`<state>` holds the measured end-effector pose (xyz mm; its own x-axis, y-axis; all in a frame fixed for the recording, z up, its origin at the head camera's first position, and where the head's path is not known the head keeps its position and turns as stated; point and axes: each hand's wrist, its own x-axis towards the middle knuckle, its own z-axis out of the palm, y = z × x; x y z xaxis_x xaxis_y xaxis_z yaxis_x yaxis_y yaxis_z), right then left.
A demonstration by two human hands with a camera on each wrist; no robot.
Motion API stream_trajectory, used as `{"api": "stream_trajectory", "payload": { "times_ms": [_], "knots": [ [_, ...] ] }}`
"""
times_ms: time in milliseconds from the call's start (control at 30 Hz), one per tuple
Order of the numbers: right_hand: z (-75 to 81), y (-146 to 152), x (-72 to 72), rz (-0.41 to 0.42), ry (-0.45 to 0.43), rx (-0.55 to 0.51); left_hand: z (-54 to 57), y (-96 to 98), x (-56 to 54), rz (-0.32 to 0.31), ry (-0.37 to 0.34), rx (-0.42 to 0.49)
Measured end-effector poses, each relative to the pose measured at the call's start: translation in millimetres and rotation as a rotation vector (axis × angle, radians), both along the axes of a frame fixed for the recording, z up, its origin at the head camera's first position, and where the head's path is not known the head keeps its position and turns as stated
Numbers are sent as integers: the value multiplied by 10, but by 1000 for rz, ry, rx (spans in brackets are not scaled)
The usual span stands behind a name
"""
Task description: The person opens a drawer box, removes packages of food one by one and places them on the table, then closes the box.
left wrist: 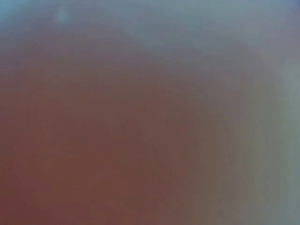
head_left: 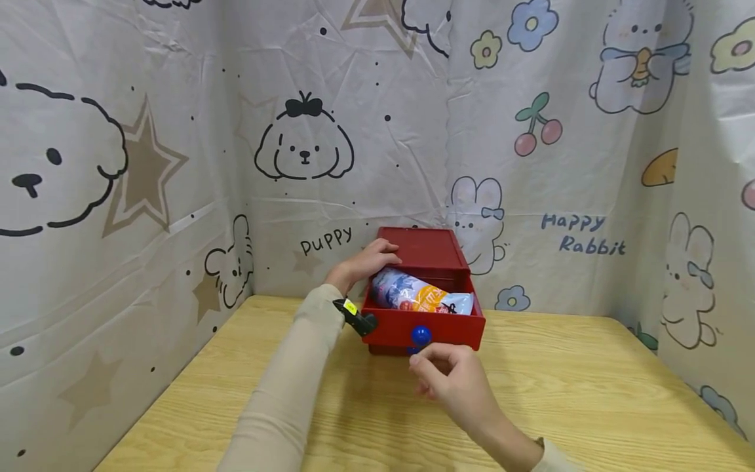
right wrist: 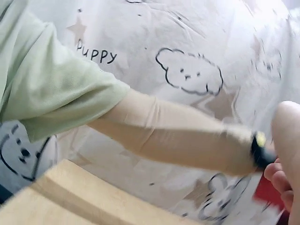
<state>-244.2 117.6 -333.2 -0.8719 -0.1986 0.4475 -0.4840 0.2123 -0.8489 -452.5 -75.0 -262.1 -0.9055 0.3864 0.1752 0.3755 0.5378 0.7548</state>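
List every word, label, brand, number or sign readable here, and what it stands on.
"Puppy": printed cloth, also in the right wrist view.
"Happy Rabbit": cloth, further right.
Package in the red drawer: characters too small or blurred.
Yellow label on the black wrist device: too small.
Left wrist view: nothing readable, all blur.

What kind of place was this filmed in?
Probably a makeshift indoor recording corner: fabric curtains printed with puppies and rabbits hang around a wood-grain table, and a red drawer box sits near its back.
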Motion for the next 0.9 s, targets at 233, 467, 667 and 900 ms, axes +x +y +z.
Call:
{"api": "stream_trajectory", "payload": {
  "times_ms": [233, 467, 667, 900],
  "knots": [
    [510, 200, -360, -49, 688, 252, 4, 39, 9, 12, -11, -21],
    [720, 348, -1012, -8, 453, 690, -26, 3, -52, 17, -12, -10],
    [846, 268, -1218, 75, 255, 913, -26, 15, -62, -3, -22, -5],
    [951, 143, -1330, 155, 78, 1095, -7, -19, -44, 16, -32, -4]
  ]
}}
